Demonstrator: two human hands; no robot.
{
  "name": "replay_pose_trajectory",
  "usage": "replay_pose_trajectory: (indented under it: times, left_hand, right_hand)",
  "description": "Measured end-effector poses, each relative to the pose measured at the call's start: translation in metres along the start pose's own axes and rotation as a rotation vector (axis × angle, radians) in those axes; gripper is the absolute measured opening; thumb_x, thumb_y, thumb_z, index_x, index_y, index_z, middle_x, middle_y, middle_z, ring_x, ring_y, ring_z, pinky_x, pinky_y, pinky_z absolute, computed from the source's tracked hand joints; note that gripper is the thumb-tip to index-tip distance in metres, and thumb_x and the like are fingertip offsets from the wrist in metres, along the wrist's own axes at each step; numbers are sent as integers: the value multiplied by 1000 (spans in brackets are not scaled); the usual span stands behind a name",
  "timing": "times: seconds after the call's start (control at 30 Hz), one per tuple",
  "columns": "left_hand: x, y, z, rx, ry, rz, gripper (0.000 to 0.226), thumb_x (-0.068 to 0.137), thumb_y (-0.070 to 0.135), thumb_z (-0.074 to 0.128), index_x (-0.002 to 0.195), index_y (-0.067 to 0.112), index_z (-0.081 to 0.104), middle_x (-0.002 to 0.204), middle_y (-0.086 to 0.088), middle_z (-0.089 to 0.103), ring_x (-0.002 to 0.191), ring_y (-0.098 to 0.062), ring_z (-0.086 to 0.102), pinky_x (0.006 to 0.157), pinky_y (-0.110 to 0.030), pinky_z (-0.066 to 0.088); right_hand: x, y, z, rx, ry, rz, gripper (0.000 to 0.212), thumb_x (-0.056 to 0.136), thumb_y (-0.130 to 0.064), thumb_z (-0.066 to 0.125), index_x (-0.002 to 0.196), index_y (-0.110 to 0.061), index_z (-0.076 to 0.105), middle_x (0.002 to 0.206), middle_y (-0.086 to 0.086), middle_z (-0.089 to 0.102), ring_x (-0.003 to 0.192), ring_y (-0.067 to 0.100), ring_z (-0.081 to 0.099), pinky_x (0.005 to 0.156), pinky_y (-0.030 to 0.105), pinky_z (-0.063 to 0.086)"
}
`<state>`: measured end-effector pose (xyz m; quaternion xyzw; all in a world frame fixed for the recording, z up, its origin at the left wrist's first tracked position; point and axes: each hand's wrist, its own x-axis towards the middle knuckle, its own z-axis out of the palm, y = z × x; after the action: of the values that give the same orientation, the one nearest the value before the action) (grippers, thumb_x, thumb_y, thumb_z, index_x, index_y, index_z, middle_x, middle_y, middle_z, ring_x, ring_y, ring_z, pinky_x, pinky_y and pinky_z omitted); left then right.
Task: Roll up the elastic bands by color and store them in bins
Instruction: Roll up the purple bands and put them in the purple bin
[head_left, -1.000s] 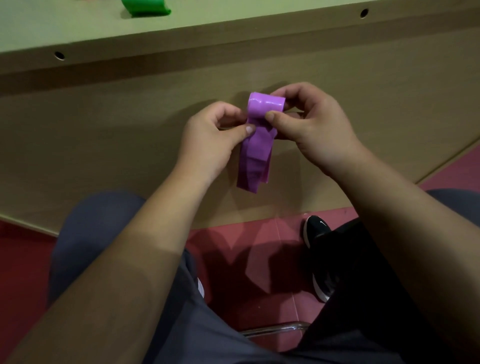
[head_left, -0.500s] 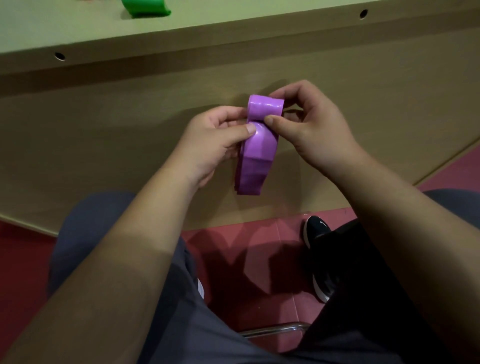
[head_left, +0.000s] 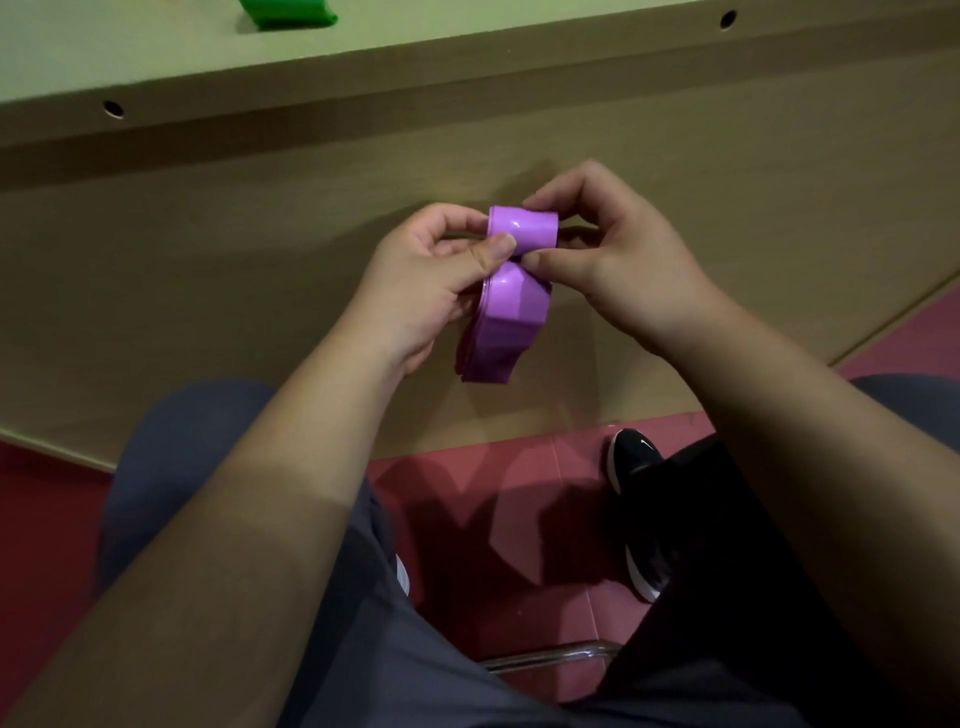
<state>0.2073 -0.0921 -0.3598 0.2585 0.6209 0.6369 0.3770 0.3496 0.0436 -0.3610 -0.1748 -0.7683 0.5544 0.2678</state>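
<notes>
Purple band: mid-frame, held in the air between both hands, in front of the table's front panel. Top end curled into a short roll; loose layers hang below the thumbs.
Green band: far upper left, lying on the table top, cut by the frame edge, well apart from the purple band.
Table top: pale green, runs along the upper edge.
Front panel: tan, wood look, below the table top.
Left hole: small, round, in the panel's upper strip.
Left knee: grey trousers, lower left.
Left hand: grasping the purple band from its left side. Left thumb pressed on the front just under the roll, fingers curled behind.
Floor: red tiles, seen between the legs.
Metal bar: shiny, bottom centre, low between the legs.
Right hand: grasping the purple band from its right side. Right thumb on the front beside the left thumb, tips close; index finger curled over the roll's right end.
Shoe: black, pale sole, on the floor below the right hand.
Right hole: same strip, far upper right.
Right leg: dark cloth, lower right.
</notes>
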Motion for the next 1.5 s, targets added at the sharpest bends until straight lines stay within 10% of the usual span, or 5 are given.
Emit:
replay_pose_trajectory:
  times: [0.3,0.87,1.5]
  left_hand:
    - [2,1,-4,-81,-8,38,27,94,-1,73,115,14,64,105,-13,76,90,-22,74,82,-36,59]
    - [6,0,-11,24,-73,146,34,95,-2,71,127,5,66,107,-11,75,99,-21,70,79,-27,60]
    - [11,-8,-5,229,-11,346,52,82,-8,82,127,8,64,116,-9,71,96,-7,70,89,-25,56]
  right_hand:
    - [0,0,3,160,-33,82,27,100,-14,75,126,-15,69,122,25,72,102,25,73,99,56,61]
    - [4,6,-1,245,-14,133,37,93,-3,79,126,-17,72,115,3,79,100,16,72,93,37,59]
    - [6,10,3,362,-27,224,31,102,-17,71,127,1,70,111,14,75,97,24,70,90,39,59]
